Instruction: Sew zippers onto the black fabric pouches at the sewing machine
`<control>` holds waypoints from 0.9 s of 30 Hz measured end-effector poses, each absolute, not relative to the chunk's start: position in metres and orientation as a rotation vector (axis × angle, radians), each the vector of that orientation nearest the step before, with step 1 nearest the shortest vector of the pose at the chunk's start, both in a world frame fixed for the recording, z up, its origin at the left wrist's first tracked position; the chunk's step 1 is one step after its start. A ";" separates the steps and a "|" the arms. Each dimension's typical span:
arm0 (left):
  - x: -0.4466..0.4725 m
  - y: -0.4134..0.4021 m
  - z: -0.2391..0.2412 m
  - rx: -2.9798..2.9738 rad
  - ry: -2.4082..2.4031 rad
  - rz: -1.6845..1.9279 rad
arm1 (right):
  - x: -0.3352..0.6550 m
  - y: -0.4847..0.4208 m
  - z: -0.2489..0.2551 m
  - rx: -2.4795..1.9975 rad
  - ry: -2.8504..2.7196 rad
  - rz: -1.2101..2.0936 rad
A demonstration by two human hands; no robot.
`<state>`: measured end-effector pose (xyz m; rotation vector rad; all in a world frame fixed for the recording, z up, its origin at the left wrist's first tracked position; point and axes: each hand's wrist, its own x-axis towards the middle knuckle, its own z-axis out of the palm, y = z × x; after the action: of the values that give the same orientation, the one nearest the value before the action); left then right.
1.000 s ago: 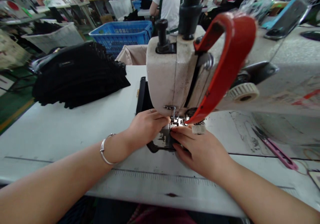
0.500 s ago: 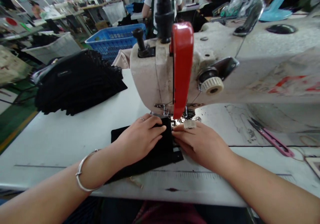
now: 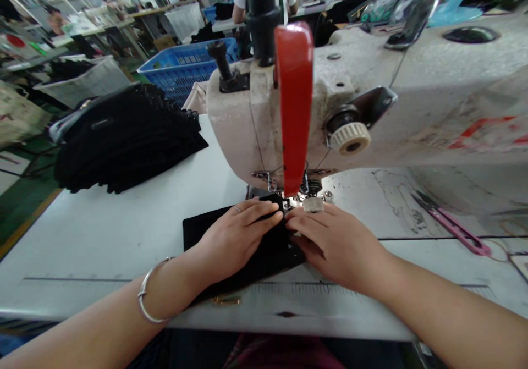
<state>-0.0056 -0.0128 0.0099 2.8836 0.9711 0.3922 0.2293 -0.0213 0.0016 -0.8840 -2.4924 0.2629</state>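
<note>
Smooth, pale table [image 3: 103, 237] surrounds a scuffed, rounded sewing machine [image 3: 243, 121], with flat black cloth [image 3: 266, 259] lying between the machine's head and the table's front edge. The left hand [image 3: 233, 237] rests flattened on the cloth, unclasped; the right hand [image 3: 336, 242] curls at its right end, just apart, any pinch hidden. Uneven pressure could skew the soft, matte fabric; fingertips straying forward could get caught under the head. A slim, brassy metal piece [image 3: 226, 301] lies near the front edge.
</note>
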 end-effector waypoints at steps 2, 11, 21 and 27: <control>-0.007 -0.009 0.008 2.890 0.962 0.393 | 0.229 -0.022 0.001 -0.864 -2.506 0.250; 0.003 -0.013 0.034 2.778 0.903 0.309 | 0.236 -0.014 0.002 -0.854 -2.426 0.426; 0.007 -0.060 0.025 2.770 1.029 0.343 | 0.241 -0.011 0.008 -0.826 -2.462 0.444; 0.005 -0.062 0.015 2.820 1.025 0.411 | 0.241 -0.012 0.005 -0.805 -2.548 0.363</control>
<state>0.0054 -0.0618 0.0146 2.8201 1.0254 0.4113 0.2412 -0.0123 0.0046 -0.8047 -2.5482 0.3631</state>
